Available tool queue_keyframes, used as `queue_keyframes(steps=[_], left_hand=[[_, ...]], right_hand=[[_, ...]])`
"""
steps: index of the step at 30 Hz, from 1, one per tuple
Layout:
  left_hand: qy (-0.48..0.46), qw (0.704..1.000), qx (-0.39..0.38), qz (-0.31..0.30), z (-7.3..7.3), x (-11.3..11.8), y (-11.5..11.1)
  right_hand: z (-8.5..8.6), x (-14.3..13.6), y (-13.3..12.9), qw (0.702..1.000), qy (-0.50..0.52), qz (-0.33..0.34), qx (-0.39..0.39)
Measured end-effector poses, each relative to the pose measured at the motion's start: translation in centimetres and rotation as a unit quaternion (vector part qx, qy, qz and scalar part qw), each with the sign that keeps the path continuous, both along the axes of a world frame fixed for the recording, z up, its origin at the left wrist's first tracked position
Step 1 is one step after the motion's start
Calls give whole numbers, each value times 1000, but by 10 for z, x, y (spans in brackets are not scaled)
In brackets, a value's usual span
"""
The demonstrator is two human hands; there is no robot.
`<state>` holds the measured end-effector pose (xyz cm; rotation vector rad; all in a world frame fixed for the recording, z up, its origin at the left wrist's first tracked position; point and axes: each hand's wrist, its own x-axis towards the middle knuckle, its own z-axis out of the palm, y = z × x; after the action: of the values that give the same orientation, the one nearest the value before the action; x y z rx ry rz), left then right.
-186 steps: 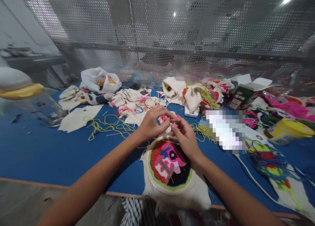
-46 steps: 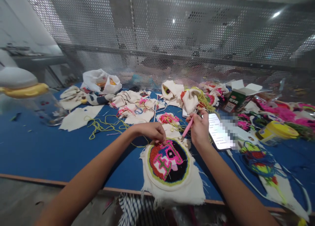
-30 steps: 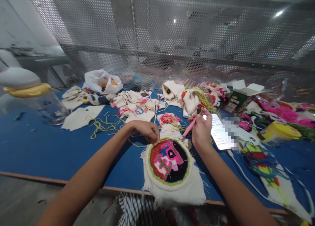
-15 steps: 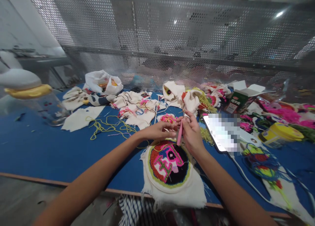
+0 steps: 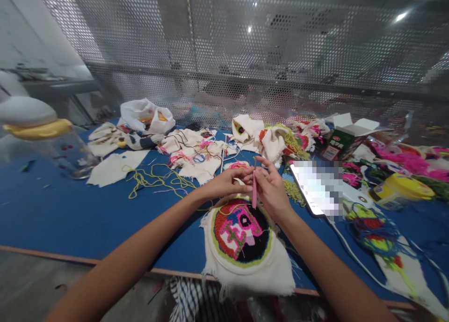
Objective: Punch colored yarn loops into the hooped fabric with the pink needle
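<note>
My right hand (image 5: 272, 188) grips a punch needle with a pink handle (image 5: 254, 193), its metal tip pointing up. My left hand (image 5: 231, 180) is closed at the tool's upper part, fingertips meeting beside the handle; what they pinch is too small to make out. Below both hands lies an embroidery hoop (image 5: 214, 258) with cream cloth (image 5: 252, 284) stretched in it. Its tufted design (image 5: 242, 230) is pink, black, red-brown and blue, with a yellow-green border. A yellow-green yarn strand (image 5: 229, 211) crosses the top of the design.
Loose yellow-green yarn (image 5: 154, 179) and cream cloth scraps (image 5: 196, 149) lie to the left. A lit phone (image 5: 308, 186) with a cable is on the right, near a yellow tub (image 5: 403, 191) and a green box (image 5: 338, 142). A clear jar (image 5: 70, 149) stands far left.
The punch needle has turned more upright and shifted slightly left. My right index finger has lifted near its tip, and my left fingers have closed in on the tool.
</note>
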<state>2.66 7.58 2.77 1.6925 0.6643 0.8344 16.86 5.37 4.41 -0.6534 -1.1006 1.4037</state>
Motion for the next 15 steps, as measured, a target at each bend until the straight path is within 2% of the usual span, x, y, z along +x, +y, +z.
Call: queue_keyframes(steps=[4,7,10,11,12,15], left_hand=[[11,996,-61,-59,-3,6,-9],[9,994,-96,-55,-2,10,-15],[14,996,-87,-31,2,9,-14],[14,996,-82,-19,3,7,-12],[16,997,-75,-6,5,5,-10],[41,996,-62,48,9,-2,-4]], right_hand=[[-1,1,3,1000,4,-29,4],[-3,3,6,998,-23,-61,15],[-6,8,10,980,-126,-115,103],[-6,10,12,960,-189,-145,149],[-7,13,14,926,-267,-174,201],[-7,23,20,801,-466,-199,318]])
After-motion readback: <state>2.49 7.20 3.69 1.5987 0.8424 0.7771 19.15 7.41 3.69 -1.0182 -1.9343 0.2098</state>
